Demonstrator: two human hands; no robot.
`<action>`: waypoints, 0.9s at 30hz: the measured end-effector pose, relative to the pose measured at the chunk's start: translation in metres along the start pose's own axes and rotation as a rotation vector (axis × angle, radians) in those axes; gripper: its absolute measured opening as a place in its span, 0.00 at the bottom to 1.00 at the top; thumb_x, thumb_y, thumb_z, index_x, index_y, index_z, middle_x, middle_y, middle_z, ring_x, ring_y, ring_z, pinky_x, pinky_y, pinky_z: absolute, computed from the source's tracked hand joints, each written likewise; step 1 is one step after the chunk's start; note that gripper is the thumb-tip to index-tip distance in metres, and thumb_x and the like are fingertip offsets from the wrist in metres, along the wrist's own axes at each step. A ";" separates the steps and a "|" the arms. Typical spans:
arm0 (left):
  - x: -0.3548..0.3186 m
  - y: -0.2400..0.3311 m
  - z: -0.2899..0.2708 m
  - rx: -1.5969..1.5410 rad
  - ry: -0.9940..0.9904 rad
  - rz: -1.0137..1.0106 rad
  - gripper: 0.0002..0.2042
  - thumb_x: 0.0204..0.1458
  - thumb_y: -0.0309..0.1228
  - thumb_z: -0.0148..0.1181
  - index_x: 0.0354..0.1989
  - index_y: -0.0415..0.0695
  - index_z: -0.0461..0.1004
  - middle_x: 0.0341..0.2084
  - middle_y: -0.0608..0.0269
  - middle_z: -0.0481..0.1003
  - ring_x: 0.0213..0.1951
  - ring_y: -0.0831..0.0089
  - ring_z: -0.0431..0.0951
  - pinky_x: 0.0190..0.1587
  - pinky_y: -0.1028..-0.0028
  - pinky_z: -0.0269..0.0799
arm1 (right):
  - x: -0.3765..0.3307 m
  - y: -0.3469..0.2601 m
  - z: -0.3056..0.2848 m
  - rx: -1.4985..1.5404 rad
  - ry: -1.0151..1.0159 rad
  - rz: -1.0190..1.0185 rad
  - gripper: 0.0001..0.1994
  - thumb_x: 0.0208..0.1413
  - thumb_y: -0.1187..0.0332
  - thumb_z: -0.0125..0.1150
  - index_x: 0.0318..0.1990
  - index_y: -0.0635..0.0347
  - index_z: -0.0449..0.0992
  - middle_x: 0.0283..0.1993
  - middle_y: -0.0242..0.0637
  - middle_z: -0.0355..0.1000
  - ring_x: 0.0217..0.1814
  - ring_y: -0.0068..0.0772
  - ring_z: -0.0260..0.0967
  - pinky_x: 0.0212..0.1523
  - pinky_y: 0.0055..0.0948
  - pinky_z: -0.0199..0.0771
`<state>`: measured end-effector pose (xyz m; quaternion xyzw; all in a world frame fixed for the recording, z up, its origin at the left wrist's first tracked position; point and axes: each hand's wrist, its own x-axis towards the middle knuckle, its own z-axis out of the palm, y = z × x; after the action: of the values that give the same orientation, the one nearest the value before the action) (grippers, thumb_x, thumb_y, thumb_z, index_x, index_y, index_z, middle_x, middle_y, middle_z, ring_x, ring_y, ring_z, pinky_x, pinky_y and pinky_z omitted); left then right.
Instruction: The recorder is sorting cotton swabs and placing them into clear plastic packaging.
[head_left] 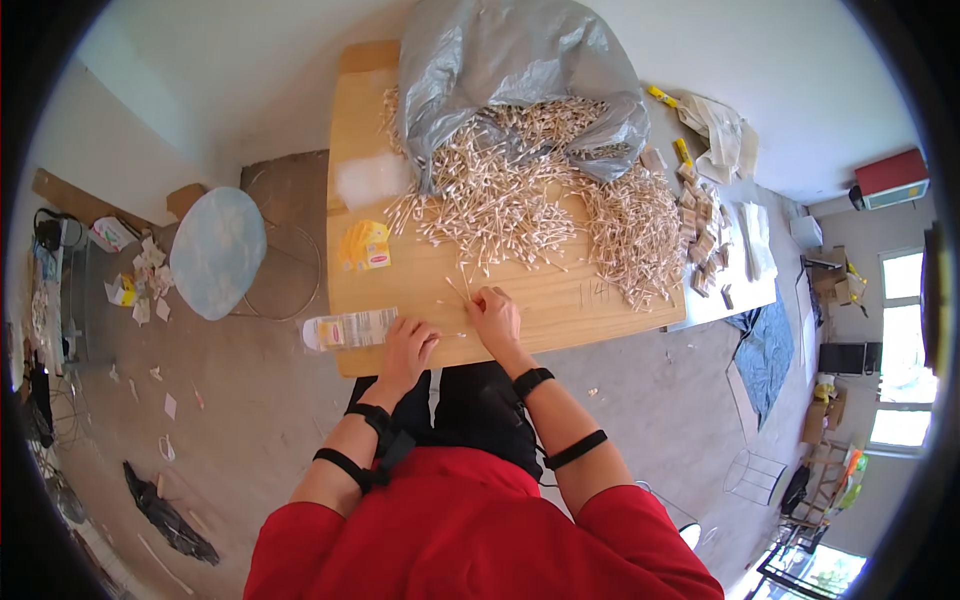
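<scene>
Bag (pixel 520 60) holding cotton swabs (pixel 550 122); right hand (pixel 494 316) pinching some; left hand (pixel 409 347) curled, grip unclear.

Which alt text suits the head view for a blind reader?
A person's left hand is beside a clear packet, the right hand beside loose cotton swabs on a wooden table; beyond, a large swab pile spreads from a grey plastic bag.

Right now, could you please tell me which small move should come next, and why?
The right hand could perhaps gather the stray cotton swabs beside it: they lie just off the main heap, within easy reach, while the left hand is beside the clear packet.
</scene>
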<state>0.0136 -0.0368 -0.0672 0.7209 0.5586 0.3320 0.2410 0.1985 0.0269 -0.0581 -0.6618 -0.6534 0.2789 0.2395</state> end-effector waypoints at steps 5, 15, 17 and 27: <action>0.001 0.000 -0.001 -0.006 -0.002 0.011 0.05 0.47 0.26 0.63 0.31 0.47 0.75 0.31 0.62 0.71 0.40 0.57 0.70 0.44 0.60 0.68 | -0.015 0.011 -0.013 -0.015 0.088 -0.025 0.07 0.52 0.66 0.62 0.35 0.57 0.76 0.34 0.43 0.72 0.35 0.52 0.73 0.34 0.45 0.72; 0.001 0.002 -0.001 0.003 0.031 0.041 0.07 0.46 0.25 0.64 0.33 0.44 0.74 0.31 0.60 0.71 0.40 0.55 0.70 0.44 0.60 0.67 | -0.008 -0.005 0.002 -0.033 0.002 -0.113 0.05 0.53 0.67 0.62 0.34 0.56 0.75 0.37 0.42 0.70 0.37 0.51 0.73 0.35 0.46 0.73; 0.000 0.003 -0.002 0.003 -0.043 0.014 0.09 0.46 0.26 0.64 0.37 0.44 0.75 0.37 0.60 0.72 0.44 0.56 0.70 0.47 0.60 0.66 | -0.011 0.002 0.011 0.009 -0.042 -0.210 0.05 0.52 0.68 0.62 0.35 0.57 0.75 0.37 0.41 0.70 0.37 0.52 0.73 0.35 0.46 0.73; -0.008 -0.004 -0.001 0.314 -0.176 0.096 0.31 0.52 0.32 0.61 0.65 0.44 0.59 0.65 0.62 0.56 0.68 0.60 0.53 0.71 0.56 0.45 | -0.004 -0.003 -0.001 -0.033 0.117 -0.037 0.09 0.54 0.65 0.61 0.37 0.59 0.73 0.40 0.45 0.71 0.38 0.55 0.72 0.37 0.48 0.72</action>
<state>0.0087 -0.0439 -0.0709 0.8016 0.5455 0.1875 0.1574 0.1968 0.0232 -0.0552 -0.6686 -0.6549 0.2246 0.2715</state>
